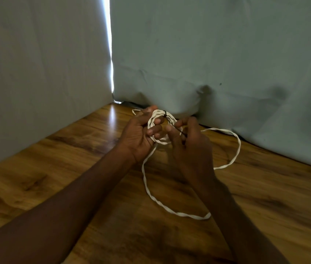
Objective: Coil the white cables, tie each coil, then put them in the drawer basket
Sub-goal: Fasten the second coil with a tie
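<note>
Above the wooden tabletop (74, 168), the left hand (139, 134) grips a coil of white cable (167, 119), fingers curled through its middle. A dark tie (165, 113) wraps the coil at its 12 o'clock edge. At the coil's 4 o'clock, the right hand (191, 141) pinches the tie's dark tail. The cable's loose end (170, 208) loops across the tabletop toward 6 o'clock. Grey-green fabric (208, 54) hangs behind.
</note>
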### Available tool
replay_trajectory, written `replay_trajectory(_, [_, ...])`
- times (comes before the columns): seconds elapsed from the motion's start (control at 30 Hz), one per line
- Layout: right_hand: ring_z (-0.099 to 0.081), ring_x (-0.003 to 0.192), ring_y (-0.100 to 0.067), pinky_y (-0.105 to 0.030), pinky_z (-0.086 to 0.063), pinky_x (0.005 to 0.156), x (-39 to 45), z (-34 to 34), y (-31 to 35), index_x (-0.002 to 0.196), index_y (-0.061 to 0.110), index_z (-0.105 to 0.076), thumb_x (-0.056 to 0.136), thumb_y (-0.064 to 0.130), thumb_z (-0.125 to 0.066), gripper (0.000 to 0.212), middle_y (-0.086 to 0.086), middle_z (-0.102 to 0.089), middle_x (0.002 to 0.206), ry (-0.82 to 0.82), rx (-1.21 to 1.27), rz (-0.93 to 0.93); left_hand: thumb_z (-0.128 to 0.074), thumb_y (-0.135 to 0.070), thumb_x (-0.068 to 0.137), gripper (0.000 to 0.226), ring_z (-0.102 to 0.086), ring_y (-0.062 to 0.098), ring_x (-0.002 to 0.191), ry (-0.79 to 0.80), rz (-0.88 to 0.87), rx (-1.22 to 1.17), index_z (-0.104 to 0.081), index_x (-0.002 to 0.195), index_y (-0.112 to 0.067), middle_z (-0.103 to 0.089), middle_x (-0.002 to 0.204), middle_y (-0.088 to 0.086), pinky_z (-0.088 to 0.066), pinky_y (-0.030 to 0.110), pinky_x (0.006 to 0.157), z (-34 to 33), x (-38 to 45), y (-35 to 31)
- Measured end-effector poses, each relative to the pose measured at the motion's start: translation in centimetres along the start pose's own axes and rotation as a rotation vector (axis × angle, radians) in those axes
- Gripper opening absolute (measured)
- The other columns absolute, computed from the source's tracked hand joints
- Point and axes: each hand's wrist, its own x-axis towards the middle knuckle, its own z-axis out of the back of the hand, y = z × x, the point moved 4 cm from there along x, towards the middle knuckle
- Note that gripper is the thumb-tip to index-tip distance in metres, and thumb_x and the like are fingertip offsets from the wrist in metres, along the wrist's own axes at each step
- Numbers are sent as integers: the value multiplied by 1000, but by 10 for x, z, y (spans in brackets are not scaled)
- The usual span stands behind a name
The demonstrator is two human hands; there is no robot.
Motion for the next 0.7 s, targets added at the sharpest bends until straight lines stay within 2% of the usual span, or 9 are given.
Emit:
replay_trajectory(0.1, [-59,59,-18,-36,-47,54,-3,0,2,112,17,-64,105,38,-45,30,0,-63,71,-74,-36,39,-38,-8,107,17,-33,4,34,-4,-46,52,-49,95,-9,-40,71,9,-35,19,39,0,2,1])
replay_trajectory(0.23, [-55,58,-15,-29,-36,55,-2,-3,-4,124,20,-59,107,35,-51,24,5,-57,66,-5,-9,-22,-41,-13,108,12,-31,3,33,-6,-48,97,-49,100,-10,-38,71,7,-33,16,36,0,2,-2])
replay_trajectory(0.33, [-52,56,-14,-29,-33,55,-2,-2,-6,121,18,-58,106,34,-54,22,8,-53,63,-40,21,-43,-45,-19,101,15,-36,6,38,93,30,40,-52,96,-8,-44,71,6,-33,23,51,-9,-3,-2])
replay_trajectory(0.4, [-51,54,-13,-31,-35,55,0,1,-7,119,16,-60,105,29,-56,19,8,-50,59,-56,49,-52,-46,-10,99,8,-38,9,45,122,39,44,-53,97,-6,-45,76,8,-36,27,57,-14,-6,-4])
replay_trajectory(0.53, [-56,56,-17,-39,-45,58,1,6,-7,114,16,-62,104,26,-58,14,4,-55,59,-66,74,-43,-37,-3,106,17,-39,7,47,119,15,81,-52,99,-5,-43,80,9,-43,26,52,-11,-4,-4])
replay_trajectory(0.7, [-50,52,-7,-28,-35,52,2,6,-4,105,18,-65,104,23,-58,8,10,-52,58,-67,49,-10,-40,-5,106,17,-35,3,41,49,-31,135,-53,96,-8,-42,76,7,-39,21,45,-7,-3,-3])
